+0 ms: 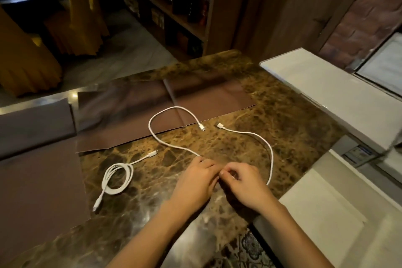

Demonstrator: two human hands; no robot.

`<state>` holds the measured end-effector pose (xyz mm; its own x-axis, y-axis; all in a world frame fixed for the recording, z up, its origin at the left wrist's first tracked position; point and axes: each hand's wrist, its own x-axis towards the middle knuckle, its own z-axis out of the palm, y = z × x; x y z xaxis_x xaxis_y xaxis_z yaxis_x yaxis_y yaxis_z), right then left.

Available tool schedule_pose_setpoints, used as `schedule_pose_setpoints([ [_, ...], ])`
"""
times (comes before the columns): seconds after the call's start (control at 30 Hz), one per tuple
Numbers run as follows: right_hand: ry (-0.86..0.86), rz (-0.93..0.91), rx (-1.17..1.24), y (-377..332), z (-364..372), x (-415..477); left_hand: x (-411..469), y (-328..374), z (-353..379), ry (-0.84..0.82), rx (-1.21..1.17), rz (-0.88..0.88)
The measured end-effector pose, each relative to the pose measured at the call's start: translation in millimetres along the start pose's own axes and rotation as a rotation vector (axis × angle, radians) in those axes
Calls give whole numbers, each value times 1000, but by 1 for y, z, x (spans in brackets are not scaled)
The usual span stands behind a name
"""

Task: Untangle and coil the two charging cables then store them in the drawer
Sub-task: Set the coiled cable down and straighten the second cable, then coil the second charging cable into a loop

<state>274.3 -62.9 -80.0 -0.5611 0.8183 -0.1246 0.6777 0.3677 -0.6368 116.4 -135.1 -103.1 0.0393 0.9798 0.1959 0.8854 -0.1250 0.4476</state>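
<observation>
I have the left hand [195,178] and right hand [245,183] together at the near middle of the bench [250,104], fingers curled, each pinching the loose cable [178,107]. Its two plugs lie farther off. The coiled cable [119,165] lies to the left.

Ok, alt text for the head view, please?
The left hand and right hand hold the middle of a loose white cable on the marble table; a second cable lies coiled to their left, untouched.

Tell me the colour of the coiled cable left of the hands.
White; the coiled braided charging cable shows best in the head view.
</observation>
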Motion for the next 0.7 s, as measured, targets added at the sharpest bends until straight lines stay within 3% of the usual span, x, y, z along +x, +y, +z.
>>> schedule_pose_setpoints([
  [0.17, -23, -25, 16, 20, -27, -10, 15, -14, -12, 36, 15, 16],
  [0.43, 140, -7, 51, 54, -103, -22, 73, -54, -52, 132, 151, -201],
  [0.53, 218, -37, 87, 55, -111, -20, 85, -18, -48, 183, 131, -64],
  [0.63, 234, -57, 136, 50, -110, -14, 90, 41, -34, 135, 41, 192],
  [0.7, 242, -87, 149, 46, -109, -12, 94, 69, -31, 109, 16, 267],
])
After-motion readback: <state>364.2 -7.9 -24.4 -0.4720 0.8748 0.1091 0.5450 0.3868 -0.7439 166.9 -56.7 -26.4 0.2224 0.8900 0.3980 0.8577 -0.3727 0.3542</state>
